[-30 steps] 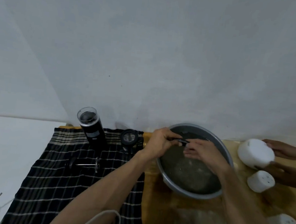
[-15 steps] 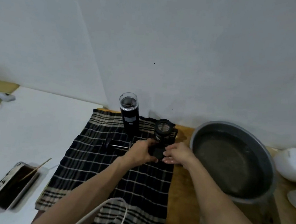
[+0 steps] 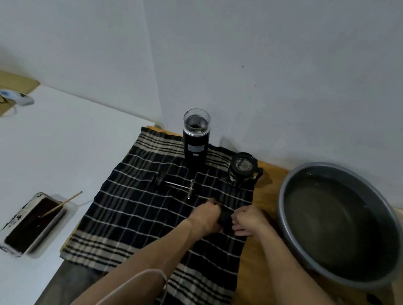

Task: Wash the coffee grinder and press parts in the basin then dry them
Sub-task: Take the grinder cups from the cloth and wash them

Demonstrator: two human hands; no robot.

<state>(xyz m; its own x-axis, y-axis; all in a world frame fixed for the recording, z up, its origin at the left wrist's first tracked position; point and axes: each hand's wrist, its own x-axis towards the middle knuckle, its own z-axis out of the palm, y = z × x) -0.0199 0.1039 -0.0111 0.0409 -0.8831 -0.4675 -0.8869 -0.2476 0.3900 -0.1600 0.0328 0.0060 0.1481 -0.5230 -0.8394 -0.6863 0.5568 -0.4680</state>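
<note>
Gripping a small black part (image 3: 224,219) between them, the left hand (image 3: 205,218) and right hand (image 3: 248,222) curl their fingers around it over the checked cloth (image 3: 139,220); its long axis runs left to right. Beyond, the plunger (image 3: 177,185) lies sideways, the grinder (image 3: 195,142) stands upright, and the basin (image 3: 290,185) sits right on the wooden tabletop (image 3: 252,280) against a grey wall.

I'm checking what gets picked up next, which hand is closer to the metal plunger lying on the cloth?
Left. The left hand sits just below the plunger's disc end; the right hand is farther off, toward the basin.
</note>
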